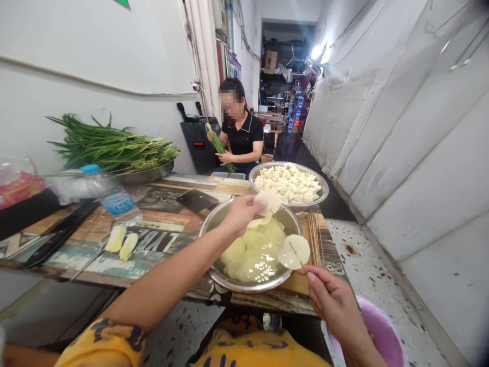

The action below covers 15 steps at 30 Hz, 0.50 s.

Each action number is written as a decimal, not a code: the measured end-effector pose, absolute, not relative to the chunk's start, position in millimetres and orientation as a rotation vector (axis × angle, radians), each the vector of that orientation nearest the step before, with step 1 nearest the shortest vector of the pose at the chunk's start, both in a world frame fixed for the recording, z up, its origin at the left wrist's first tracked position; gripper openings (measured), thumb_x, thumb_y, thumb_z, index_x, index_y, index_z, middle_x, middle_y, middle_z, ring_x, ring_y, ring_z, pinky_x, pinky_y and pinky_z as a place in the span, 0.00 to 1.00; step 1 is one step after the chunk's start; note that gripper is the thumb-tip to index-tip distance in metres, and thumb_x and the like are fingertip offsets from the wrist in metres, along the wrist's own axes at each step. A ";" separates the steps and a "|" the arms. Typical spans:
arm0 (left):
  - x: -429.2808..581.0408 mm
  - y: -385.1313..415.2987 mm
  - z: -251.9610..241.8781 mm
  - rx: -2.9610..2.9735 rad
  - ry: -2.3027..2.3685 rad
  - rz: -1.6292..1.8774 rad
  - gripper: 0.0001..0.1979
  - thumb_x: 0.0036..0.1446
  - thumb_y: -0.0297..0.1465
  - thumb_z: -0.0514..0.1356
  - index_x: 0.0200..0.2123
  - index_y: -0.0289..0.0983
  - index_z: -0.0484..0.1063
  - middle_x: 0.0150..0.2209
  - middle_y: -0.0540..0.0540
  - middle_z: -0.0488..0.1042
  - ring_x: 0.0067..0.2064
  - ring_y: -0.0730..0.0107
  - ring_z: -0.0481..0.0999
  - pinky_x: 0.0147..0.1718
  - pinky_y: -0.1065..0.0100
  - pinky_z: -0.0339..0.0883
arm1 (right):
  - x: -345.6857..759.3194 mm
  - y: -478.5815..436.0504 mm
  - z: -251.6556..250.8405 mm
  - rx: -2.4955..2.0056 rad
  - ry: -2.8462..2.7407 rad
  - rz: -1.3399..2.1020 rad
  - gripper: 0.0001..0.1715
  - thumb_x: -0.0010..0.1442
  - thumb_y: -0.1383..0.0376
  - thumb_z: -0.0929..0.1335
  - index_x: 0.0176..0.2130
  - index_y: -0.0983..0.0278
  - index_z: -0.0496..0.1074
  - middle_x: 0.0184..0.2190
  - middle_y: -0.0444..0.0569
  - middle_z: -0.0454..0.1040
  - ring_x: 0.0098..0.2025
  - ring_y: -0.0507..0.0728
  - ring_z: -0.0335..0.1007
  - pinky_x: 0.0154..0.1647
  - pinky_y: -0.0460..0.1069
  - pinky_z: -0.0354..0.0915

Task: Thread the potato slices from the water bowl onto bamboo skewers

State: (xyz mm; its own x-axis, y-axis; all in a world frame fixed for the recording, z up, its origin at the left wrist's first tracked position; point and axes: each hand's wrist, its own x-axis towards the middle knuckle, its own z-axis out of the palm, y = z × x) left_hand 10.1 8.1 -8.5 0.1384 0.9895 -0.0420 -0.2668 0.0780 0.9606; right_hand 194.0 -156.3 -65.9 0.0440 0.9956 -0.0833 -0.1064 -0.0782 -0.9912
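My left hand [240,211] pinches a thin potato slice [269,201] over a metal bowl [214,272] of slices in water. Closed around the lower end of a thin bamboo skewer [287,239], my right hand [331,300] holds it out. The skewer slants up toward the left hand. One potato slice [295,252] is threaded on it near my right fingers. The slice in my left hand sits at the skewer's upper tip.
A second metal bowl [323,196] of white cauliflower stands behind. Loose skewers [314,232] lie at the table's right edge. A water bottle [111,196], two potato pieces [122,242] and a tray of green chives [114,148] are at left. A seated person [240,132] handles greens. A pink basin [384,334] is by my knee.
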 end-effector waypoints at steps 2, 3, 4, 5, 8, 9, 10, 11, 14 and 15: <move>9.8 8.5 -8.9 0.977 0.920 1.176 0.15 0.36 0.31 0.70 0.28 0.31 0.72 0.28 0.44 0.77 0.29 0.68 0.76 0.31 0.65 0.71 | 194.3 -154.1 -60.7 -1.065 -0.890 1.531 0.19 0.56 0.53 0.69 0.38 0.67 0.72 0.12 0.31 0.47 0.12 0.43 0.36 0.10 0.40 0.41; 9.8 8.6 -9.4 0.987 0.924 1.191 0.14 0.36 0.31 0.70 0.27 0.31 0.71 0.28 0.45 0.76 0.29 0.68 0.75 0.30 0.65 0.71 | 194.9 -152.9 -57.9 -0.998 -0.819 1.631 0.17 0.56 0.54 0.69 0.36 0.66 0.72 0.12 0.31 0.47 0.11 0.42 0.34 0.08 0.39 0.41; 9.9 8.6 -10.1 1.017 0.940 1.217 0.14 0.36 0.31 0.70 0.26 0.32 0.71 0.27 0.45 0.76 0.28 0.69 0.75 0.30 0.66 0.70 | 195.7 -151.8 -55.3 -0.940 -0.759 1.707 0.15 0.55 0.56 0.70 0.35 0.66 0.72 0.12 0.30 0.46 0.10 0.42 0.32 0.07 0.39 0.40; 10.0 8.7 -10.8 1.059 0.964 1.246 0.14 0.36 0.32 0.69 0.25 0.32 0.70 0.26 0.46 0.76 0.27 0.70 0.75 0.29 0.67 0.70 | 196.6 -151.0 -53.4 -0.896 -0.711 1.759 0.14 0.54 0.57 0.71 0.34 0.66 0.72 0.12 0.30 0.46 0.10 0.41 0.30 0.06 0.38 0.40; 10.7 8.6 -12.2 1.151 1.019 1.302 0.13 0.36 0.33 0.69 0.23 0.32 0.70 0.24 0.48 0.75 0.25 0.72 0.73 0.27 0.70 0.68 | 197.8 -150.4 -54.2 -0.879 -0.676 1.767 0.13 0.53 0.58 0.71 0.33 0.65 0.72 0.12 0.29 0.45 0.10 0.41 0.29 0.05 0.38 0.40; 10.9 8.6 -12.2 1.145 1.023 1.303 0.13 0.36 0.33 0.69 0.23 0.32 0.70 0.24 0.48 0.75 0.26 0.72 0.73 0.26 0.70 0.68 | 197.6 -150.9 -56.7 -0.926 -0.713 1.718 0.14 0.54 0.56 0.71 0.33 0.65 0.72 0.11 0.30 0.45 0.10 0.41 0.30 0.06 0.38 0.40; 11.0 8.6 -12.0 1.127 1.021 1.297 0.13 0.36 0.33 0.68 0.23 0.32 0.70 0.24 0.47 0.75 0.26 0.71 0.73 0.26 0.70 0.68 | 197.2 -151.6 -60.0 -1.001 -0.781 1.628 0.15 0.55 0.55 0.70 0.34 0.65 0.73 0.11 0.30 0.47 0.09 0.42 0.33 0.06 0.38 0.42; 11.1 8.6 -11.6 1.106 1.019 1.293 0.13 0.35 0.33 0.68 0.23 0.32 0.70 0.24 0.47 0.75 0.26 0.71 0.74 0.27 0.69 0.69 | 196.7 -152.4 -63.8 -1.095 -0.880 1.490 0.16 0.55 0.54 0.69 0.35 0.65 0.74 0.10 0.32 0.50 0.09 0.43 0.39 0.07 0.39 0.45; 11.1 8.8 -10.2 1.065 1.020 1.295 0.13 0.35 0.32 0.68 0.23 0.32 0.70 0.24 0.47 0.75 0.26 0.70 0.74 0.27 0.68 0.69 | 195.5 -154.8 -74.2 -1.342 -1.259 0.840 0.14 0.56 0.58 0.69 0.38 0.64 0.78 0.18 0.46 0.73 0.19 0.52 0.68 0.20 0.46 0.65; 11.0 8.9 -9.8 1.056 1.023 1.299 0.12 0.36 0.32 0.68 0.23 0.31 0.70 0.24 0.46 0.75 0.26 0.70 0.74 0.26 0.68 0.69 | 195.4 -155.6 -76.5 -1.372 -1.372 0.627 0.12 0.55 0.60 0.69 0.38 0.63 0.79 0.26 0.50 0.78 0.26 0.56 0.74 0.27 0.49 0.69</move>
